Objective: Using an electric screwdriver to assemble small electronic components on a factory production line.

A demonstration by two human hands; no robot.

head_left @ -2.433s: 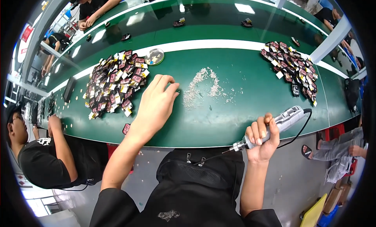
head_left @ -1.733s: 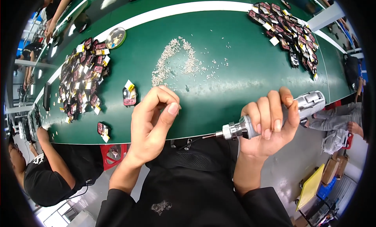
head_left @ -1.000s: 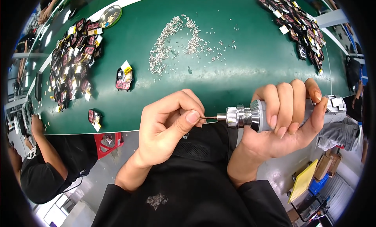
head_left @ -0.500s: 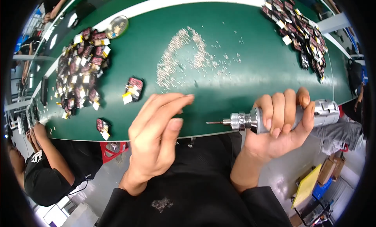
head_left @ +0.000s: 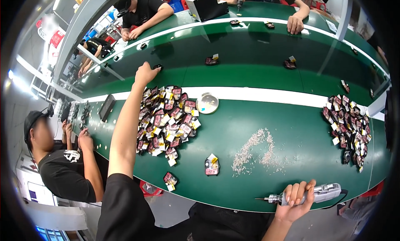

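My left arm stretches far over the bench, and my left hand is closed at the dark green lane beyond the white rail. A small black module shows at its fingertips, partly hidden. My right hand is wrapped round a grey electric screwdriver near the bench's front edge, its bit pointing left. A heap of black-and-pink modules with white and yellow tags lies beside my left forearm. Two single modules lie nearer me, one upright in view and one tilted. Loose small screws are scattered mid-bench.
Another module heap lies at the right. A round clear-lidded dish stands by the white rail. Several modules, such as one module, sit along the lane. A co-worker sits at the left; others work across the lane.
My left hand has gone from beside the screwdriver far forward and left, to the lane, where a black module is at its fingers. My right hand keeps the screwdriver. The view has tilted up.
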